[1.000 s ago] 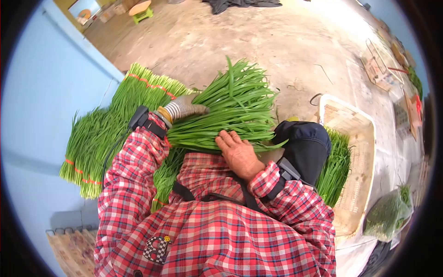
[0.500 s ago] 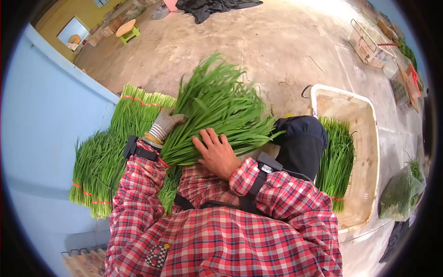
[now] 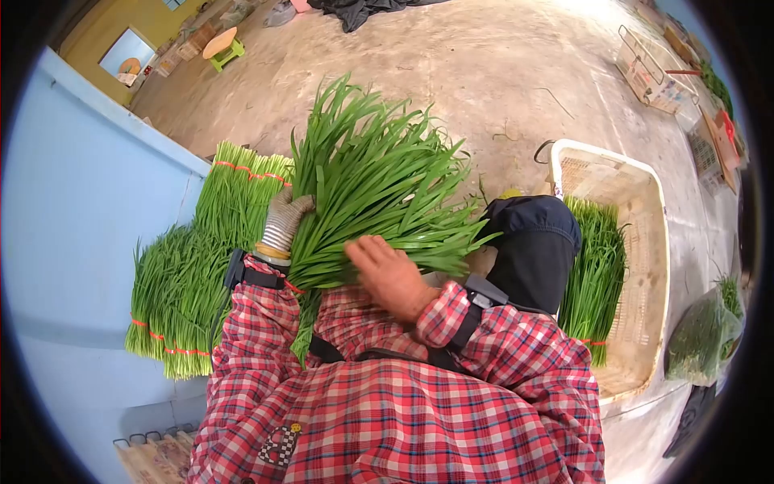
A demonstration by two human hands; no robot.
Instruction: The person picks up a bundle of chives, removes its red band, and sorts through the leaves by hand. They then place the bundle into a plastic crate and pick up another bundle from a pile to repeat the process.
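Observation:
A big loose bunch of garlic chives (image 3: 379, 185) lies across my lap, its green leaves fanned out away from me. My left hand (image 3: 286, 219), in a grey knit glove, grips the bunch along its left side; part of its fingers is hidden by leaves. A red band (image 3: 293, 286) shows at the bunch's near end. My bare right hand (image 3: 391, 276), slightly smeared by motion, rests its outstretched fingers at the near edge of the leaves without closing around them.
Banded chive bundles (image 3: 181, 282) are stacked at left beside a blue wall (image 3: 89, 218). At right, a white plastic crate (image 3: 645, 323) holds more chives (image 3: 592, 282). Beyond it sit a plastic bag of greens (image 3: 703, 339) and another crate (image 3: 657, 77). A small stool (image 3: 226, 50) stands far off.
My right hand has shifted slightly right and down, its spread fingers now closer together. The leaves are fanned farther upward, while my left hand keeps its grip.

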